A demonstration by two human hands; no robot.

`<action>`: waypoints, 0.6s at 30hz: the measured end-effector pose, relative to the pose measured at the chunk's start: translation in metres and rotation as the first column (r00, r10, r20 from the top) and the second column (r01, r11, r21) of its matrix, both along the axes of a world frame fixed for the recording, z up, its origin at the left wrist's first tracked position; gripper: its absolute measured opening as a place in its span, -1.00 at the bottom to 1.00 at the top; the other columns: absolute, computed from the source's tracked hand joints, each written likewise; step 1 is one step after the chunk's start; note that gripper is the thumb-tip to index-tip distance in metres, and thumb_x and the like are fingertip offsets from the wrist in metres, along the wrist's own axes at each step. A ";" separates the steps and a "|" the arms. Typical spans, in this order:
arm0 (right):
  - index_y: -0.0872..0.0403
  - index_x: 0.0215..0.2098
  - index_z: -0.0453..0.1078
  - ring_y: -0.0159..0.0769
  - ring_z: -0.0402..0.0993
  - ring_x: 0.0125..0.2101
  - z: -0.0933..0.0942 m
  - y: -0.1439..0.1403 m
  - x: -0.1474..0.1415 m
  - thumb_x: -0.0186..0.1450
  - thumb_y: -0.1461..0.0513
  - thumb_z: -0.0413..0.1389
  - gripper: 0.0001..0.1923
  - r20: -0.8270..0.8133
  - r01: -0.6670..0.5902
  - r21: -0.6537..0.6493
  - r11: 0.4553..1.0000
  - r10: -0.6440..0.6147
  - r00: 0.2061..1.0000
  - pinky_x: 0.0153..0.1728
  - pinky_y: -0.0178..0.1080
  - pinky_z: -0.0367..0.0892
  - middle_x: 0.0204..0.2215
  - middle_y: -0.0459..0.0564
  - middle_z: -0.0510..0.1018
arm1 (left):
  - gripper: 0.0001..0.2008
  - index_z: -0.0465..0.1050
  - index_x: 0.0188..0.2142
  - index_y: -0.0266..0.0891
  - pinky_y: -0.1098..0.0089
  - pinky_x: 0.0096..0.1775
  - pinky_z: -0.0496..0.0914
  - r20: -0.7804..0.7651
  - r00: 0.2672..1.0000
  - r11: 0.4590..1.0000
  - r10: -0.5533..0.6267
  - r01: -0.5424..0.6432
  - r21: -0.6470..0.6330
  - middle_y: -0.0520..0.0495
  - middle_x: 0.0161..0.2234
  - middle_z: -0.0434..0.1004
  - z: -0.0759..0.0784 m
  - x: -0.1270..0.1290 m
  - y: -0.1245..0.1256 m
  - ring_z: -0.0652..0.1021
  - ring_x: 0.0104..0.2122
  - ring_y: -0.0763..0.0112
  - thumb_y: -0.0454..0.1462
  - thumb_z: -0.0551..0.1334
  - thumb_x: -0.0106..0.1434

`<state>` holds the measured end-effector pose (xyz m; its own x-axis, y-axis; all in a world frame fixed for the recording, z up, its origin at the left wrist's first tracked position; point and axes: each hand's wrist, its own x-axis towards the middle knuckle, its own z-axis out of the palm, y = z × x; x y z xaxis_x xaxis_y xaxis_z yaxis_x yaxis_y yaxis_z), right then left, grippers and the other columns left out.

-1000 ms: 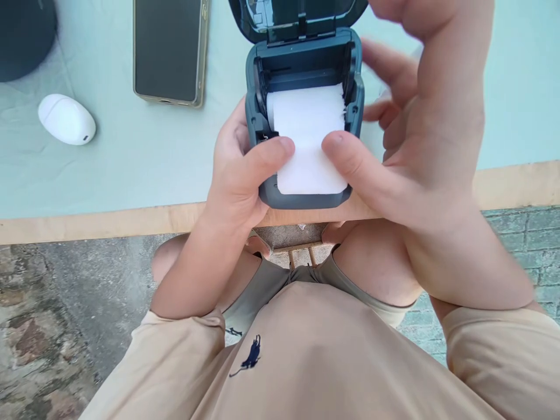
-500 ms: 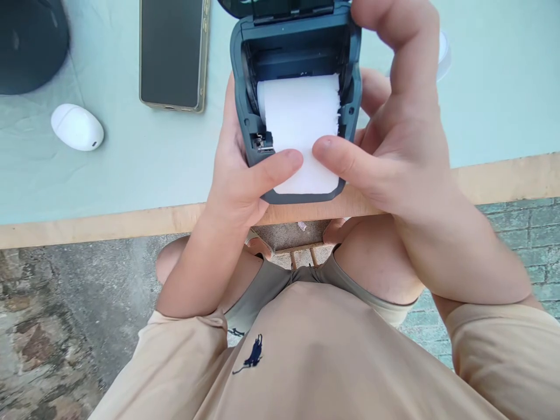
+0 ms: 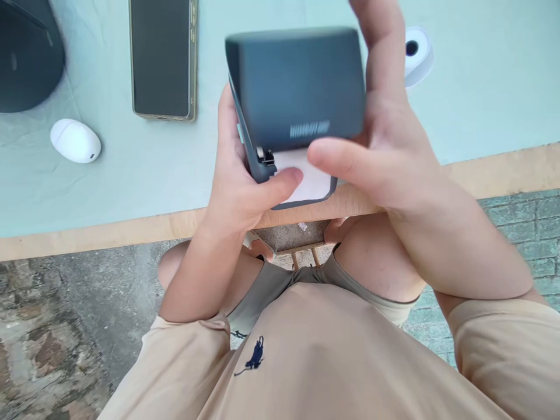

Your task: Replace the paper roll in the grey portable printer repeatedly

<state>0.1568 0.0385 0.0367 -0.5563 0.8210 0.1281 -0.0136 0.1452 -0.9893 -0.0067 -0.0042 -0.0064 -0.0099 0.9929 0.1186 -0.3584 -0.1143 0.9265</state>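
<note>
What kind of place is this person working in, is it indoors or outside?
Probably an outdoor or patio spot: the ground under the wooden-edged table is rough stone, with brick paving to the right. A pale cloth covers the tabletop, where a phone lies.

Two bare hands show, a left hand [image 3: 238,184] and a right hand [image 3: 385,151]. There is one dark blue-grey plastic mini printer [image 3: 297,87], one white paper strip [image 3: 308,178], one dark-screened smartphone in a clear case [image 3: 161,58], one white oval plastic case [image 3: 75,140], one white paper roll [image 3: 417,55], one dark rounded object [image 3: 26,55], and one pale green cloth-covered wooden table [image 3: 481,87].
</note>
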 end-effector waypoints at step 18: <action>0.04 0.12 0.00 -0.47 0.41 -0.16 -0.002 0.001 -0.008 0.20 0.18 0.22 -0.36 -0.098 -0.046 -0.092 0.995 0.037 0.995 -0.12 -0.35 0.43 -0.12 -0.09 0.38 | -0.64 0.50 -0.18 -0.05 0.10 0.04 0.46 0.162 0.986 0.982 0.031 -0.001 -0.187 -0.01 -0.15 0.59 0.016 0.003 -0.003 0.50 0.10 -0.01 -0.08 0.48 0.04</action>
